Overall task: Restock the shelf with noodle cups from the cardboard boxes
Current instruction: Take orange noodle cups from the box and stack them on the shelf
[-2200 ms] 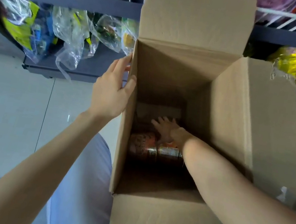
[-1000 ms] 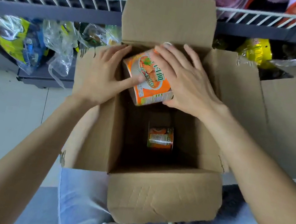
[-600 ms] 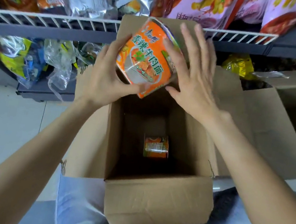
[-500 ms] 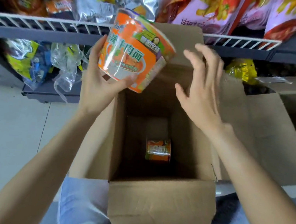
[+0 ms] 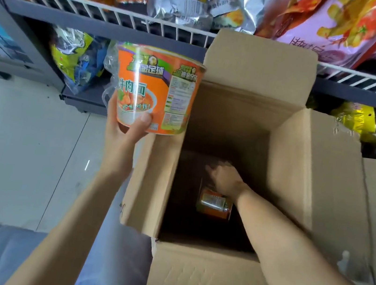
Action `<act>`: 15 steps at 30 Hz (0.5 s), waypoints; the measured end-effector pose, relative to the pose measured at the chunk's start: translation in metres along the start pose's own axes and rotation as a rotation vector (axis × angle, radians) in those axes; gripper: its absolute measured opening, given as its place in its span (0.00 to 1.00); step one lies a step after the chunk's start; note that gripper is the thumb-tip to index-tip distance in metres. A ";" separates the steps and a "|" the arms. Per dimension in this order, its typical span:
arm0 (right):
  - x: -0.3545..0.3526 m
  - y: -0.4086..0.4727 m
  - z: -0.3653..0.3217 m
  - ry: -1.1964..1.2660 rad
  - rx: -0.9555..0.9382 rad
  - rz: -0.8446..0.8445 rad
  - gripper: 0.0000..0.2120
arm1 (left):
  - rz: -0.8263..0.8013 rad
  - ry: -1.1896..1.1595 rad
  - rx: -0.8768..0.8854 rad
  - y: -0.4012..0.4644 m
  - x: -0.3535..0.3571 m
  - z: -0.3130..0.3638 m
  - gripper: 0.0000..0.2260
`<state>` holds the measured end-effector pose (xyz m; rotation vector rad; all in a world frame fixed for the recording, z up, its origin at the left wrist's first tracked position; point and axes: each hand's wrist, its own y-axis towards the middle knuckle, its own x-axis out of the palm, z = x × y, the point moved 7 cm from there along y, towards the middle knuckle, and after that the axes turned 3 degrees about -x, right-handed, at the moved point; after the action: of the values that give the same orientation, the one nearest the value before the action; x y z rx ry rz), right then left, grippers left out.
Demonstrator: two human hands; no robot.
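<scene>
In front of the shelf (image 5: 101, 30): open cardboard box (image 5: 221, 283).
Left hand (image 5: 122, 132): fingers grasp an orange noodle cup (image 5: 156, 88) upright, left of the box.
Right hand (image 5: 225, 180): deep inside, over another cup (image 5: 214, 203); grip unclear.

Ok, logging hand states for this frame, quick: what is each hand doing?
Left hand: holds the orange noodle cup from below.
Right hand: down in the cardboard box above another noodle cup; blurred, grip cannot be told.
</scene>
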<state>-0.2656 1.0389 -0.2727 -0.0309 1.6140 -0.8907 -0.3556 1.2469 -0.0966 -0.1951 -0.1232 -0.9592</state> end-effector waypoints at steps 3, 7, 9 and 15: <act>0.048 0.007 -0.003 0.081 -0.034 -0.134 0.33 | 0.005 0.064 -0.004 -0.003 -0.016 -0.012 0.44; 0.097 0.008 -0.003 0.138 -0.019 -0.240 0.45 | -0.001 0.105 -0.022 -0.006 -0.024 -0.027 0.41; 0.112 0.009 0.001 0.187 0.036 -0.273 0.47 | 0.010 0.108 -0.028 -0.004 -0.025 -0.031 0.36; 0.121 0.017 0.004 0.177 0.102 -0.373 0.53 | -0.001 0.158 -0.040 -0.004 -0.018 -0.034 0.41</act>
<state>-0.2875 0.9904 -0.3828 -0.1920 1.7560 -1.2919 -0.3683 1.2518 -0.1325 -0.1554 0.0407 -0.9748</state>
